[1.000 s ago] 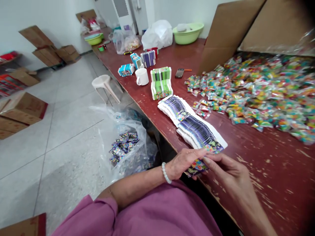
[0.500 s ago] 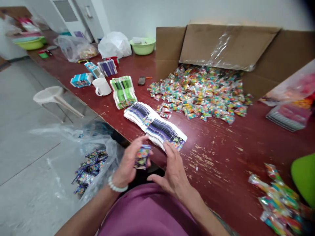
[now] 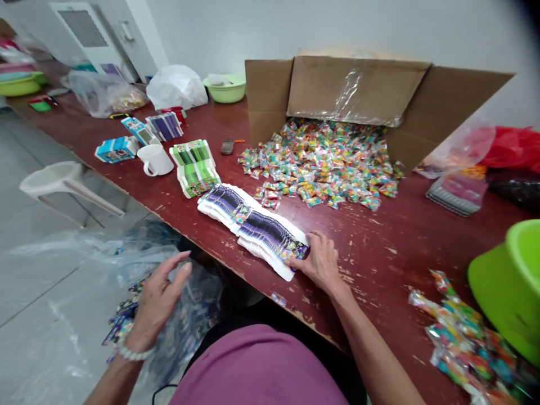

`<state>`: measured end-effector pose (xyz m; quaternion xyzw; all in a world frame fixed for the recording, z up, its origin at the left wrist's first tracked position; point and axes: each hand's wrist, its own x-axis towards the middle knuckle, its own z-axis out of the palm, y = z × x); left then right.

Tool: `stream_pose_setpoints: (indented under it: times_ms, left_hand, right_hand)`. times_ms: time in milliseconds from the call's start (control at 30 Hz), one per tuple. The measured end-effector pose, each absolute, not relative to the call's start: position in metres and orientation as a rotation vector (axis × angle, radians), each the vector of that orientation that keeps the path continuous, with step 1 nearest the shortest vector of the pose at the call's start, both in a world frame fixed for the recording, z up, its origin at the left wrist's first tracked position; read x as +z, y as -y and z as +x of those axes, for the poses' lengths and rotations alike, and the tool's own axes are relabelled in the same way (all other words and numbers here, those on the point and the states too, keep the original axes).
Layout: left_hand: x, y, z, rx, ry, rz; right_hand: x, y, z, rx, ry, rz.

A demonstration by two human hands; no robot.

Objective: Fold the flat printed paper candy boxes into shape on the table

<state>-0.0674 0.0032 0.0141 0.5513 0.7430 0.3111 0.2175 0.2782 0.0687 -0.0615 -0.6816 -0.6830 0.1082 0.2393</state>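
Note:
My right hand point(image 3: 323, 261) grips the near end of a fanned row of flat purple printed cartons point(image 3: 270, 236) on the table, its thumb on one side and fingers on the other. Over a clear plastic bag point(image 3: 189, 306) at the table's front edge, my left hand point(image 3: 158, 301) is open and holds nothing. Small dark purple printed packs point(image 3: 120, 320) lie in that bag, partly behind the left hand. Beyond the purple row lies a strip of green printed cartons point(image 3: 196, 169).
An open cardboard box point(image 3: 358, 90) spills wrapped candies point(image 3: 320, 163) across the red table point(image 3: 379, 253). More candies point(image 3: 468, 337) lie by a lime-green tub point(image 3: 506, 287) at right. A white mug point(image 3: 156, 160) stands left of the green cartons; a white stool point(image 3: 63, 183) is on the floor.
The small purple pack has left my left hand, which moved left over the bag and opened. My right hand moved right onto the end of the carton row. The view shifted right.

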Motion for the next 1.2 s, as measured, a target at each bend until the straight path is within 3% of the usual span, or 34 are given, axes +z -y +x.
stream_pose_setpoints:
  times_ms: [267,433,600,767,933,1000,1200]
  left_hand:
    - [0.016,-0.041,0.057,0.897,-1.451,2.089]
    - [-0.004,-0.067,0.088,0.646,-1.277,2.442]
    - [-0.01,-0.078,0.099,0.65,-1.238,2.496]
    - [0.017,-0.073,0.098,0.85,-1.215,2.135]
    - [0.04,-0.063,0.093,0.258,-0.606,1.167]
    - [0.038,-0.057,0.095,0.187,-0.449,0.921]
    - [0.029,-0.041,0.1,0.336,-0.515,0.875]
  right_hand:
    - [-0.071,-0.067,0.287,0.375,1.626,-1.718]
    - [-0.068,-0.064,0.289,0.433,1.623,-1.673]
    - [-0.06,-0.067,0.293,0.691,1.282,-1.535]
    - [-0.027,-0.056,0.304,1.046,1.075,-1.349]
    - [0.022,-0.037,0.301,1.389,1.054,-1.058]
    - [0.034,-0.034,0.297,1.451,1.084,-1.008]
    - [0.036,-0.027,0.283,1.543,0.964,-0.974]
